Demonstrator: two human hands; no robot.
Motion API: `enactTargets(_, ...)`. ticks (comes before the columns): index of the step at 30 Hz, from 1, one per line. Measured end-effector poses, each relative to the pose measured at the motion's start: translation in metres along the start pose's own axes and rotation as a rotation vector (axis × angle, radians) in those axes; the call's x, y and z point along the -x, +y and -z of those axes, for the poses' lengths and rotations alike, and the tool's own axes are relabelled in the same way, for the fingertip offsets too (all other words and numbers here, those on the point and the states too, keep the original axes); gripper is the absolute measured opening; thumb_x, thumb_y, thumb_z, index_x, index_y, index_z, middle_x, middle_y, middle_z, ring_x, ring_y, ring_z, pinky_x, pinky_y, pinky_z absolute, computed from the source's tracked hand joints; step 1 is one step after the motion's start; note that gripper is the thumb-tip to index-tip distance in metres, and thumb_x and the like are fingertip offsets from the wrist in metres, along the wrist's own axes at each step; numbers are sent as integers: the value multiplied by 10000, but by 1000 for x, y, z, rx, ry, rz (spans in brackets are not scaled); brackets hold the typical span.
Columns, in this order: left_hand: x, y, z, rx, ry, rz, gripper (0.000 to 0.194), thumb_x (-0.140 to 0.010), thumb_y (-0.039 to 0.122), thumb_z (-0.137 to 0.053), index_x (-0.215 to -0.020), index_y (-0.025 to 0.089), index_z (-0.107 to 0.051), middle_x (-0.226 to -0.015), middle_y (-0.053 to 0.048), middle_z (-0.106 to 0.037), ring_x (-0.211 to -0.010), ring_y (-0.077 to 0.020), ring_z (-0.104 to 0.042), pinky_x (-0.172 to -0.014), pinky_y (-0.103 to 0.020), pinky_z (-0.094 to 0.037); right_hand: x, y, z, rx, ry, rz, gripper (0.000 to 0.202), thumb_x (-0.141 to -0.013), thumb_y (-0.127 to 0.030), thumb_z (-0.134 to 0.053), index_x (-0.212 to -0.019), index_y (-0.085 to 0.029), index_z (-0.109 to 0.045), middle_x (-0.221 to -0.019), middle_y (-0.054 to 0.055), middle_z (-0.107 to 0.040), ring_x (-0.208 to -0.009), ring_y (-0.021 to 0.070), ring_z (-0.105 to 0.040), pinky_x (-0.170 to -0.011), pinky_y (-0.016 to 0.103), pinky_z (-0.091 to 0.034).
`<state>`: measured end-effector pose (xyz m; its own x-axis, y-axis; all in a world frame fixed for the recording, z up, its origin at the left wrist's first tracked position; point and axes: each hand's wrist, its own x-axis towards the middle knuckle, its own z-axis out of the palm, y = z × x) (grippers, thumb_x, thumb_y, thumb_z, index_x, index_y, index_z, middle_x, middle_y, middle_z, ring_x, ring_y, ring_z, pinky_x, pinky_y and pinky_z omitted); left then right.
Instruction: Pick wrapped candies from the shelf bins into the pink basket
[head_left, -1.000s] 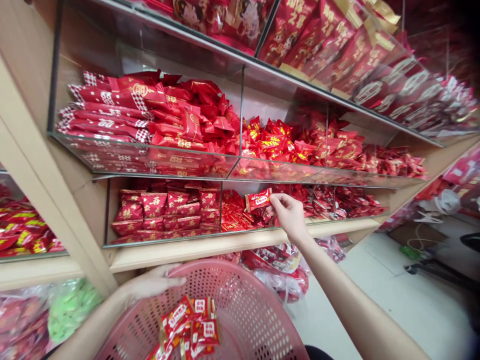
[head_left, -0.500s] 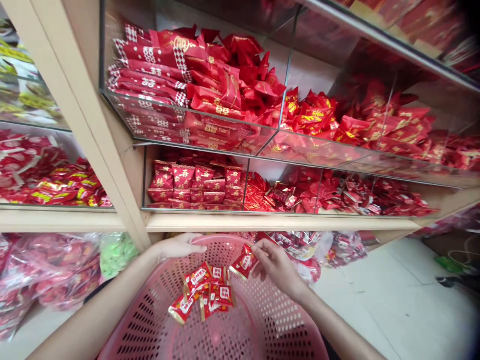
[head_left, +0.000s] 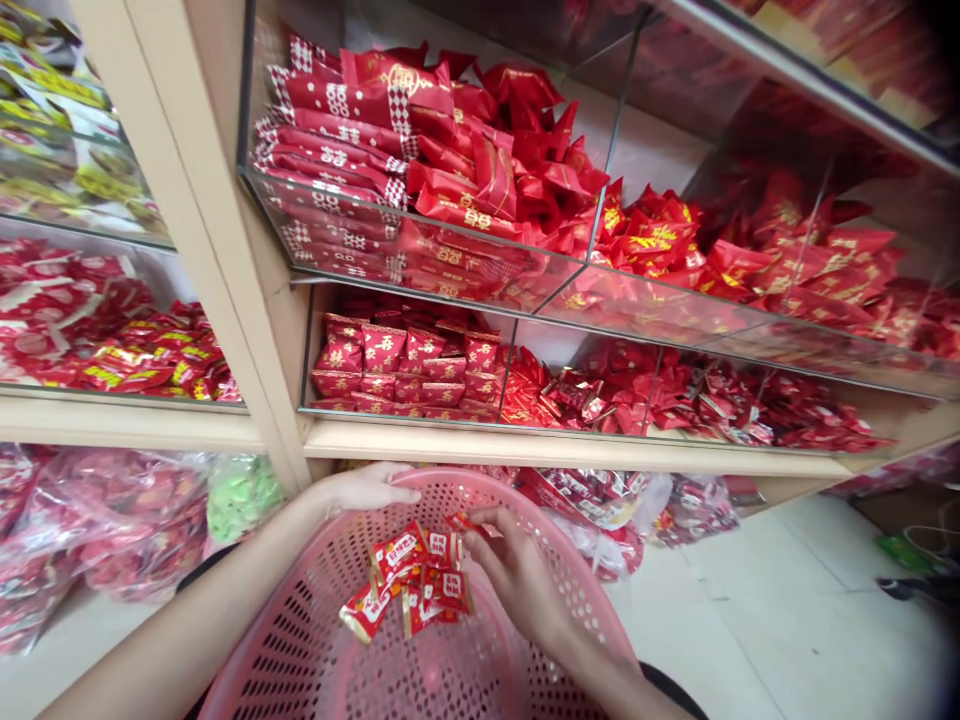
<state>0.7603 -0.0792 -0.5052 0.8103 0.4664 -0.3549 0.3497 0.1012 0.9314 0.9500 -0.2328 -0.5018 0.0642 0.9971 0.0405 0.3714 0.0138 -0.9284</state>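
Pink basket (head_left: 360, 665) gripped at far-left rim by left hand (head_left: 367, 488) — one red packet (head_left: 460, 521) pinched by right hand (head_left: 514, 570) inside, at loose packets' (head_left: 412, 575) far-right edge.

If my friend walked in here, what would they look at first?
Probably the big pink basket at the bottom middle, with the left hand on its rim, red packets lying inside, and the right hand over it with another packet at its fingers. Next, maybe the heaps of red sachets behind the glass above. The green bundle low on the left stands out too.
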Motion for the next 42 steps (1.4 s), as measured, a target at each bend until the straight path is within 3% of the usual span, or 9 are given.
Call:
enactTargets(5, -1, -5, 2, -63, 3, -27, 508, -677, 460, -617, -1060, 128, -589, -1084, -73, -637, -965, -218, -549, -854, -301, -394, 15, 1, 0, 482, -58, 411, 177, -873, -208, -428, -1031, -216, -507, -1254, 99, -490, -1074, 187, -542, -845, 323, -494)
enactTargets(9, -1, -5, 3, -60, 4, -23, 520, -674, 461, -622, -1063, 118, -587, -1093, -89, -631, -967, -227, -554, -841, -314, -406, 17, 8, 0, 627, -72, 528, 190, -881, -176, -389, -1041, -202, -488, -1255, 116, -488, -1112, 182, -518, -846, 311, -498)
enactTargets(17, 0, -3, 1, -41, -2, -20, 528, -678, 456, -611, -1089, 126, -582, -1066, -75, -644, -970, -231, -555, -853, -331, -401, 10, 12, -17, 598, -146, 359, 224, -872, -238, -432, -1092, -204, -463, -1222, 105, -504, -971, 188, -595, -807, 330, -509)
enactTargets(20, 0, -4, 2, -58, 5, -18, 525, -668, 473, -610, -1074, 141, -590, -1047, -57, -650, -976, -223, -543, -838, -301, -395, 5, 15, -23, 553, -95, 255, 262, -867, -248, -442, -1125, -212, -468, -1119, 89, -557, -911, 186, -612, -781, 314, -502)
enactTargets(26, -1, -5, 2, -53, -5, -34, 509, -667, 461, -616, -1054, 131, -589, -1058, -64, -644, -967, -210, -542, -846, -287, -388, -5, 28, -33, 409, -1, 90, 185, -853, -261, -455, -1005, -191, -535, -947, 80, -589, -806, 188, -612, -690, 302, -497)
enactTargets(35, 1, -3, 3, -10, -25, -65, 504, -680, 462, -607, -1087, 166, -575, -1100, -53, -637, -1034, -227, -528, -900, -316, -378, -8, 18, -53, 468, -40, 93, 222, -786, -107, -455, -981, -191, -519, -979, 75, -555, -877, 191, -587, -787, 313, -477)
enactTargets(42, 0, 6, 0, -12, -32, -51, 521, -673, 481, -614, -1086, 166, -578, -1054, -42, -655, -1000, -221, -552, -901, -333, -389, -2, 20, -49, 584, -101, 77, 220, -762, -116, -467, -960, -203, -509, -1002, 66, -549, -795, 184, -607, -684, 280, -492)
